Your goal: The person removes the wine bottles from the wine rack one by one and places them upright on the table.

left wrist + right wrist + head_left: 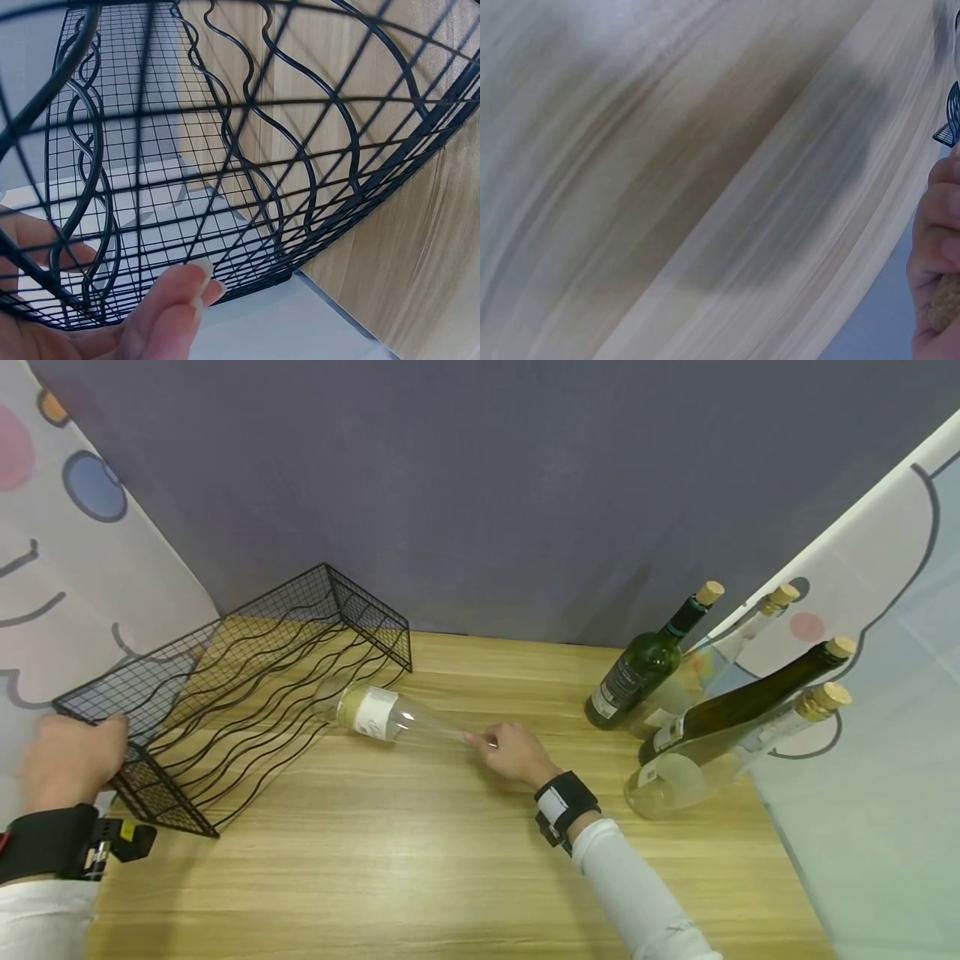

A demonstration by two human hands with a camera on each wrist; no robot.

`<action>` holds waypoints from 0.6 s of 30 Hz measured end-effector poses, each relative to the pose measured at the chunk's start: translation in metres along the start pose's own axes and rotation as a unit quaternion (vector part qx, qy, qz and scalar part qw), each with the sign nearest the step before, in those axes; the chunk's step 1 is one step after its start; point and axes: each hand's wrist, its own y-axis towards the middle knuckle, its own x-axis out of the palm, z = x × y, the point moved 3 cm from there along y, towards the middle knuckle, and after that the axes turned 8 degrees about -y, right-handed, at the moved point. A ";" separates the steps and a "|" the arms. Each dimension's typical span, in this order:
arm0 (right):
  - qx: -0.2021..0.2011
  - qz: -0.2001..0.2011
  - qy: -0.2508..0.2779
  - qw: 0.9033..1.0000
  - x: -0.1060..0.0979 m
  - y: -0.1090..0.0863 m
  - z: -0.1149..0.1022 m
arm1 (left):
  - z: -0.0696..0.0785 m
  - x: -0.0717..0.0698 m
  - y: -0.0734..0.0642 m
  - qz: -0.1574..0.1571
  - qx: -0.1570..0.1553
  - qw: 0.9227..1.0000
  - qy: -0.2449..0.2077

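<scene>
A black wire wine rack with wavy bars stands at the left of the wooden table. My left hand grips its near left corner; in the left wrist view the fingers and thumb curl around the mesh end. Out over the table, my right hand holds a clear glass bottle by its neck. The bottle lies nearly level, its white-and-gold labelled base end overlapping the rack's wavy bars. In the right wrist view a cork shows within the curled fingers.
Several corked bottles stand at the right: a green bottle, a dark slim bottle and clear ones such as the front clear bottle. A grey wall rises behind the table, with printed sheets on both sides.
</scene>
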 end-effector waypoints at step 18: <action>0.001 0.006 0.002 1.000 -0.011 -0.021 0.015 | 0.004 -0.002 -0.004 -0.007 -0.004 1.000 -0.004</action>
